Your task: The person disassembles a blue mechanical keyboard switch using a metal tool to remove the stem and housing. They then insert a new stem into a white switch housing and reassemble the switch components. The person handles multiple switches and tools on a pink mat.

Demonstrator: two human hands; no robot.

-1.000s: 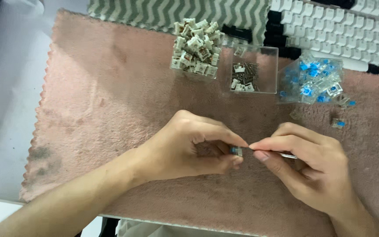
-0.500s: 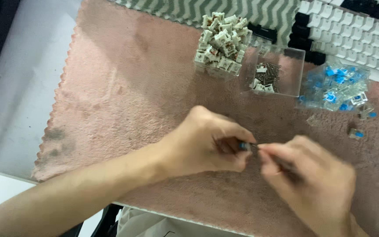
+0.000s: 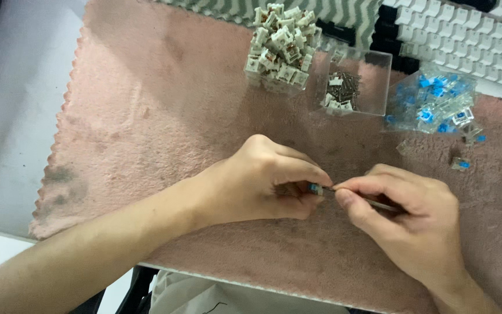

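I see two hands over a pink fleece mat (image 3: 164, 116) that covers most of a pale tabletop (image 3: 13, 116). My left hand (image 3: 257, 183) is curled nearly closed, thumb and fingertips pinching one small switch part (image 3: 316, 188) with a blue bit showing at the tip; most of the part is hidden inside the grip. My right hand (image 3: 405, 224) is also closed in a pinch, holding one thin metal tool (image 3: 373, 203), tweezers or a pick, I cannot tell which. Its tip meets the blue end of the part, right between the two hands, low over the middle of the mat.

At the far edge of the mat I count three groups of small parts. One heap of whitish switch housings (image 3: 280, 46) lies piled loose, too many and too jumbled to count. Just right of it stands one clear square box (image 3: 352, 84) holding a small cluster of dark metal pieces and a few white ones. Further right lies one clear bag or tray of blue-stemmed switches (image 3: 431, 104), again too many to count, with two loose ones (image 3: 466, 148) on the mat just beside it. Beyond these sit one keyboard with white keycaps (image 3: 460, 29) and a strip of zigzag-patterned cloth (image 3: 344, 11).
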